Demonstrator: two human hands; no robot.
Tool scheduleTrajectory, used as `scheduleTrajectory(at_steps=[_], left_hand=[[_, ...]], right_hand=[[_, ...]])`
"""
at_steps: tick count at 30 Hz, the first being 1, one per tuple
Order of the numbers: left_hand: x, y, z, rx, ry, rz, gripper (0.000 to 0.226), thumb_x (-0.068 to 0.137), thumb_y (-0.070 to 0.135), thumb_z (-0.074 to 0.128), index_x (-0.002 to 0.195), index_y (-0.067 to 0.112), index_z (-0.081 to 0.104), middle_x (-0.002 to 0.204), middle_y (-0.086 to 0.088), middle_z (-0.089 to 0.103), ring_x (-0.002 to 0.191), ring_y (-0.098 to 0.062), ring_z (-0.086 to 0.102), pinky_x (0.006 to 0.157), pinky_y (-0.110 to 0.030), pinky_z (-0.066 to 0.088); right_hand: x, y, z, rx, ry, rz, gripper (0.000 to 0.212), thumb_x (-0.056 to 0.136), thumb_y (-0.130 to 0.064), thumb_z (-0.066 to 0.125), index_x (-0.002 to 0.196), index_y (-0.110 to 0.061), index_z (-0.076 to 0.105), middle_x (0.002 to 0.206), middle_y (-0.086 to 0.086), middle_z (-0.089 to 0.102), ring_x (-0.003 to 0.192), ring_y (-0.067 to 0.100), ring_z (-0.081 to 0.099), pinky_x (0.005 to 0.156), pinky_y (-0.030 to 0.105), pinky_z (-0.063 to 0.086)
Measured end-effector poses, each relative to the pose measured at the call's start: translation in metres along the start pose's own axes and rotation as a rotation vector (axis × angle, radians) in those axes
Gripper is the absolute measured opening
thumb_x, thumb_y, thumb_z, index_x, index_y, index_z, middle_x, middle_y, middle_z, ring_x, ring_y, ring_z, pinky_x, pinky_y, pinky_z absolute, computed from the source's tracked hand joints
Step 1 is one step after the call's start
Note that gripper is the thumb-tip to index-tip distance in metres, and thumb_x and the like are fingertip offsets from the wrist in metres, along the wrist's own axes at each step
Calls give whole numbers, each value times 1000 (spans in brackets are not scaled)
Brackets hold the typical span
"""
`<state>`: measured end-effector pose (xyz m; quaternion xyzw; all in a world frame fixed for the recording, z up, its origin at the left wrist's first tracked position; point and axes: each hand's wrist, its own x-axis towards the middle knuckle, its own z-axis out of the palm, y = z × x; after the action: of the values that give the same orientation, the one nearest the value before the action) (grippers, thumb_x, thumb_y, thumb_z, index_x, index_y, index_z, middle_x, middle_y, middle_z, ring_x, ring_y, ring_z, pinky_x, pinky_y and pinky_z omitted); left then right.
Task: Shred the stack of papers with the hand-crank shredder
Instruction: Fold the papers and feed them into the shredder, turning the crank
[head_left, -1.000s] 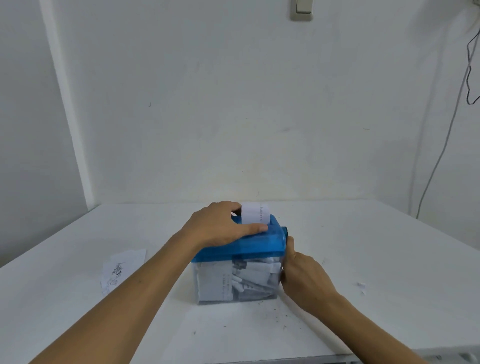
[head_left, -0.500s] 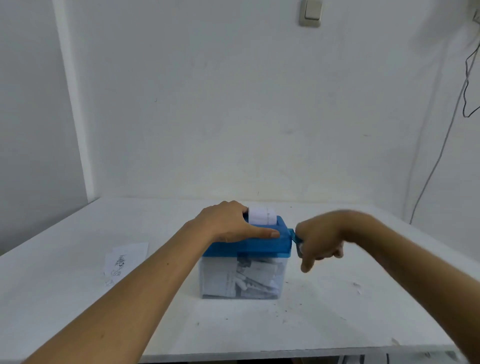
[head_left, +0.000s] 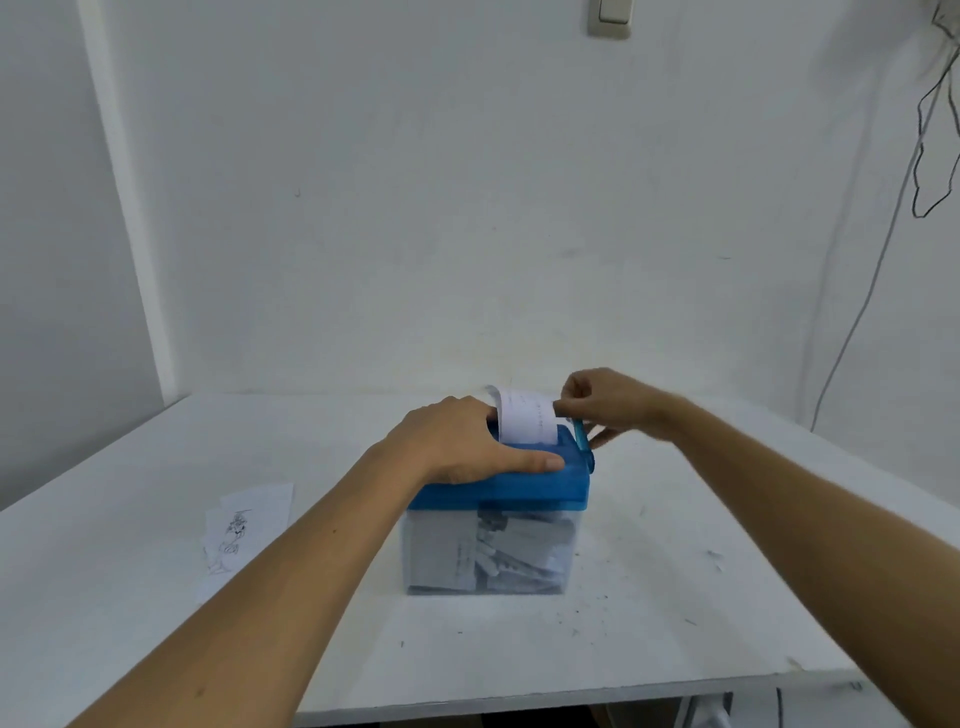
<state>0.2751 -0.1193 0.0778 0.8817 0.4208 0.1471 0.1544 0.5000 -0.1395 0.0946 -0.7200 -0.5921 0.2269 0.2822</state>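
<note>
Right hand (head_left: 610, 404) has swung up since half a second ago. Back then it was a fist low down off the right side of the shredder (head_left: 496, 519); now it's at the top of the turn, up behind the right edge of the sheet (head_left: 524, 418). It's still got the crank (head_left: 582, 441). The fingers (head_left: 571, 395) are curled tight round the handle, so the knob itself is buried in the fist and you only see the blue arm running down from the hand to the side of the lid (head_left: 519, 488). It's a bit motion-blurred too.

Left hand (head_left: 462, 441) hasn't budged. It's lying palm-down on the blue lid and pressing it, with the fingers relaxed and laid over the top next to the slot, not gripping anything. The thumb (head_left: 540, 462) is stretched out straight along the front edge.

That sheet is standing up out of the slot between the two hands, with its top curling back a little toward the wall (head_left: 467, 208). There's faint print on it that's too small to read.

The shredder sits about mid-table. Under the lid, the clear bin (head_left: 441, 556) has a decent pile of shreds (head_left: 511, 558) in it, along with some bigger pieces.

What's left of the stack of papers (head_left: 249, 519) lies flat on the white table (head_left: 727, 597), well off to the left of the shredder and just past the left forearm. The top page has a little drawing on it.

Up on the wall there's a light switch (head_left: 610, 18), and a cable (head_left: 930, 130) hangs down in the right corner.
</note>
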Motion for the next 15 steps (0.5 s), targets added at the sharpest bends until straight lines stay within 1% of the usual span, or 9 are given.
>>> scheduleTrajectory(at_steps=[2,4,5,6,7,8,11,13,15], left_hand=[[-2,0,0,15,3,7,86,60,95,57,133,50,54,126,16,64,102,-14,60,85,-33,51],[-2,2,0,47,-10,15,85,60,96,54,131,50,55,123,17,65,100,-12,60,83,-31,51],[-2,2,1,63,-19,15,86,59,97,54,131,49,55,122,17,65,100,-11,61,84,-31,52],[-2,3,1,75,-23,14,88,58,97,54,130,48,55,122,18,65,100,-11,61,85,-31,52],[-3,4,1,84,-22,9,90,57,98,54,131,46,55,123,18,64,101,-11,61,85,-31,52],[-3,4,1,90,-16,5,93,57,98,54,133,45,54,126,18,63,103,-12,61,85,-31,52],[-4,6,1,99,-16,-3,95,57,97,54,136,44,53,131,15,62,106,-14,60,83,-31,50],[-3,6,0,102,-27,-13,99,55,99,53,137,45,52,133,14,61,107,-15,60,85,-33,52],[-2,6,0,99,-38,-22,105,50,102,51,138,45,51,136,14,60,108,-16,59,89,-36,53]], right_hand=[[-1,18,26,145,167,-73,29,95,-35,65,79,-13,54,72,1,60,62,11,55,55,20,51],[-8,34,54,238,340,-103,36,98,-26,61,67,-12,50,60,0,51,52,10,44,46,15,39],[-14,42,68,265,381,-88,38,99,-20,58,64,-10,50,57,1,50,50,10,41,43,14,36],[-19,48,79,287,387,-59,36,100,-14,55,65,-5,55,57,3,53,49,11,43,42,15,36],[-24,54,88,310,374,-21,33,100,-10,51,70,0,60,59,5,57,49,12,46,42,17,39],[-30,57,94,317,353,16,31,100,-10,49,74,1,63,61,7,60,49,14,50,43,20,43],[-53,59,94,230,261,98,37,103,-20,45,75,-3,63,58,7,62,45,14,55,48,23,48],[-72,53,84,142,172,93,42,104,-23,40,76,-2,62,54,6,63,42,13,57,49,22,49],[-91,46,71,36,90,24,40,104,-21,37,78,-1,60,55,7,64,45,17,61,50,24,51]])
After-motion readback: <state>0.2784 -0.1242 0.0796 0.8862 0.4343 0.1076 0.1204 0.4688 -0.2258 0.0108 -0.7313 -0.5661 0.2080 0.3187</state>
